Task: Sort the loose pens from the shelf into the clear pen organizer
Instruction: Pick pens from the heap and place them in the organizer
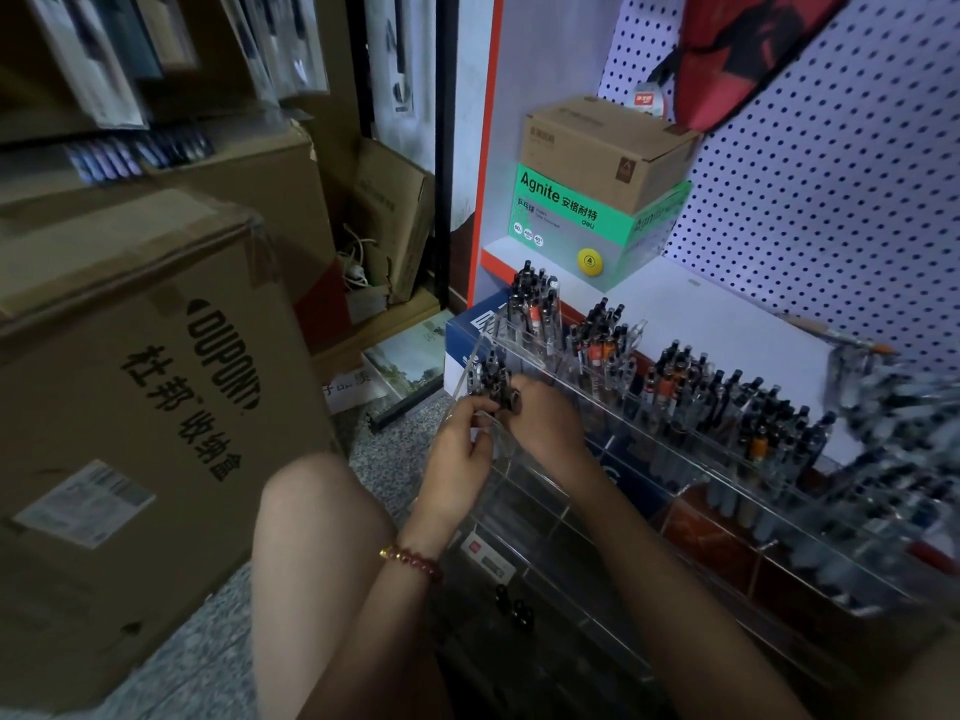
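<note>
Cramped stationery shop corner: speckled floor, cardboard boxes stacked on the left, and a pegboard behind a white shelf. The clear pen organizer runs along the shelf's front edge. At its left end the right hand has its fingers curled tight round a bunch of pens. The left hand pinches the bunch lower down. The pens stand nearly upright, black tops up.
</note>
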### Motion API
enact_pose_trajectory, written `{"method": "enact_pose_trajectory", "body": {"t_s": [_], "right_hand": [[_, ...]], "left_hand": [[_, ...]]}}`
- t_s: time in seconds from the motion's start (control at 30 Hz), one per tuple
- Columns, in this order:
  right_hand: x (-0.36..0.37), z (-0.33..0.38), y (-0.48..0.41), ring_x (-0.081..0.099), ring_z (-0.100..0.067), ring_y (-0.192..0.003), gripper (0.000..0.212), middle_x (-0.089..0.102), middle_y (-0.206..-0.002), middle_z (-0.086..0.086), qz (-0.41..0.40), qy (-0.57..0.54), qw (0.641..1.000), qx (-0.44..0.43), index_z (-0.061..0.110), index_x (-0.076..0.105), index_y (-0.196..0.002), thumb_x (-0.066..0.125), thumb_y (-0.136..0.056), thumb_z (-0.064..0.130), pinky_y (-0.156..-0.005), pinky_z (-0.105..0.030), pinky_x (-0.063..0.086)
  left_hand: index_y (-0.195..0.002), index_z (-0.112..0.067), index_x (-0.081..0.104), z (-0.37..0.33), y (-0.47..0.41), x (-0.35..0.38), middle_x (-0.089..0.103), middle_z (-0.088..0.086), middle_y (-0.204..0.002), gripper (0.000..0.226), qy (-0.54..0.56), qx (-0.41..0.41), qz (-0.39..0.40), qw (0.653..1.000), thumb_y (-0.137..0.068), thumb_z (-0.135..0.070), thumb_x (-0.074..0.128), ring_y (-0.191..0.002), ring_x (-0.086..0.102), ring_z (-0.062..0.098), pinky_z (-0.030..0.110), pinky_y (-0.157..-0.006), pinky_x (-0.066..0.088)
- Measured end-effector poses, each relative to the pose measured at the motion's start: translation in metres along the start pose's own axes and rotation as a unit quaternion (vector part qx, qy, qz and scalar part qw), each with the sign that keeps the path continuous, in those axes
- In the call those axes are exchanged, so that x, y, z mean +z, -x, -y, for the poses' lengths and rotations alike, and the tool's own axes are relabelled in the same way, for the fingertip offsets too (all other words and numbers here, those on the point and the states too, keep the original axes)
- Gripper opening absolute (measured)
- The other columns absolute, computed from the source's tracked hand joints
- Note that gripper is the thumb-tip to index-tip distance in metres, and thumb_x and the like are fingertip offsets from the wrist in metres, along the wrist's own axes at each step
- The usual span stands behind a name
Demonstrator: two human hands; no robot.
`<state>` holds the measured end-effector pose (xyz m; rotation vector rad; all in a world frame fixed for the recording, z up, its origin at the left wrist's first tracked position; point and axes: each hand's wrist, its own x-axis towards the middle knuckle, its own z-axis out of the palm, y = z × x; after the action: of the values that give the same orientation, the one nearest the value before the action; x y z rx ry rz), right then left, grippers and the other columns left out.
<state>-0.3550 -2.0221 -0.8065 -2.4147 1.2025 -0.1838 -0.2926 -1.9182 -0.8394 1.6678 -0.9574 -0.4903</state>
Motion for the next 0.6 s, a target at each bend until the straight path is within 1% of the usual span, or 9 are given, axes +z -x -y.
{"method": "enact_pose_trajectory", "body": {"t_s": [0.07, 0.1, 0.17, 0.23, 0.3, 0.4, 0.47, 0.53, 0.6], "right_hand": [[-0.002, -0.001, -0.002, 0.063, -0.026, -0.091, 0.01, 0.067, -0.096, -0.005, 0.012, -0.016, 1.0, -0.008, 0.017, 0.058, -0.101, 0.059, -0.091, 0.02, -0.068, -0.032, 0.047], [-0.003, -0.001, -0.002, 0.063, -0.025, -0.09, 0.011, 0.067, -0.095, -0.005, 0.015, -0.024, 1.0, -0.013, 0.017, 0.058, -0.101, 0.06, -0.09, 0.019, -0.07, -0.034, 0.05], [-0.003, -0.003, -0.003, 0.064, -0.025, -0.088, 0.011, 0.068, -0.092, -0.004, 0.016, -0.038, 0.999, -0.022, 0.018, 0.057, -0.098, 0.062, -0.088, 0.019, -0.073, -0.037, 0.053], [-0.002, -0.003, -0.001, 0.064, -0.025, -0.086, 0.01, 0.068, -0.09, -0.004, 0.005, -0.036, 0.999, -0.027, 0.019, 0.056, -0.097, 0.062, -0.088, 0.02, -0.071, -0.037, 0.053], [0.002, -0.002, 0.001, 0.065, -0.024, -0.085, 0.013, 0.068, -0.09, -0.003, -0.027, -0.015, 0.999, -0.037, 0.019, 0.057, -0.101, 0.061, -0.089, 0.022, -0.069, -0.035, 0.052], [0.008, 0.001, 0.005, 0.066, -0.024, -0.086, 0.019, 0.07, -0.091, -0.003, -0.078, -0.014, 0.996, -0.048, 0.019, 0.056, -0.11, 0.059, -0.092, 0.023, -0.064, -0.031, 0.048], [0.009, 0.002, 0.007, 0.066, -0.025, -0.09, 0.029, 0.07, -0.096, -0.005, -0.089, -0.033, 0.995, -0.042, 0.018, 0.052, -0.121, 0.057, -0.093, 0.022, -0.067, -0.033, 0.049], [0.01, 0.0, 0.011, 0.066, -0.024, -0.094, 0.039, 0.069, -0.101, -0.005, -0.084, -0.043, 0.995, -0.045, 0.017, 0.045, -0.132, 0.056, -0.094, 0.02, -0.072, -0.036, 0.052], [0.011, -0.003, 0.017, 0.066, -0.022, -0.094, 0.041, 0.068, -0.104, -0.003, -0.083, -0.043, 0.994, -0.047, 0.017, 0.043, -0.134, 0.054, -0.095, 0.017, -0.074, -0.037, 0.053]], "left_hand": [[-0.11, -0.02, 0.053, 0.0, 0.002, 0.002, 0.055, -0.008, -0.088, 0.034, -0.001, 0.007, -0.007, 1.0, -0.091, 0.006, 0.044, -0.071, 0.053, 0.004, 0.016, -0.056, 0.037], [-0.11, -0.019, 0.054, -0.001, 0.003, 0.002, 0.055, -0.008, -0.088, 0.032, -0.003, 0.013, -0.012, 1.0, -0.091, 0.006, 0.045, -0.074, 0.054, 0.004, 0.018, -0.057, 0.039], [-0.111, -0.017, 0.055, 0.0, 0.005, 0.003, 0.055, -0.008, -0.093, 0.033, -0.005, 0.02, -0.02, 1.0, -0.09, 0.006, 0.045, -0.082, 0.055, 0.002, 0.024, -0.063, 0.046], [-0.112, -0.017, 0.054, 0.001, 0.006, 0.003, 0.056, -0.005, -0.101, 0.033, -0.009, 0.024, -0.024, 0.999, -0.09, 0.006, 0.045, -0.09, 0.054, 0.002, 0.027, -0.073, 0.047], [-0.112, -0.016, 0.055, 0.002, 0.006, 0.004, 0.056, 0.0, -0.111, 0.032, -0.019, 0.03, -0.033, 0.999, -0.09, 0.005, 0.047, -0.101, 0.053, 0.008, 0.024, -0.081, 0.045], [-0.112, -0.012, 0.056, 0.0, 0.008, 0.005, 0.049, 0.0, -0.114, 0.033, -0.033, 0.035, -0.059, 0.997, -0.087, 0.008, 0.049, -0.11, 0.048, 0.011, 0.023, -0.088, 0.044], [-0.112, -0.01, 0.056, -0.003, 0.009, 0.005, 0.044, -0.002, -0.113, 0.033, -0.035, 0.028, -0.061, 0.997, -0.086, 0.009, 0.05, -0.112, 0.046, 0.013, 0.029, -0.09, 0.046], [-0.116, -0.008, 0.055, -0.004, 0.009, 0.005, 0.04, -0.003, -0.116, 0.034, -0.043, 0.017, -0.049, 0.998, -0.086, 0.009, 0.051, -0.115, 0.044, 0.014, 0.036, -0.092, 0.048], [-0.12, -0.005, 0.055, -0.002, 0.008, 0.004, 0.038, -0.002, -0.12, 0.036, -0.055, 0.006, -0.038, 0.998, -0.086, 0.008, 0.052, -0.118, 0.042, 0.015, 0.041, -0.098, 0.045]]}}
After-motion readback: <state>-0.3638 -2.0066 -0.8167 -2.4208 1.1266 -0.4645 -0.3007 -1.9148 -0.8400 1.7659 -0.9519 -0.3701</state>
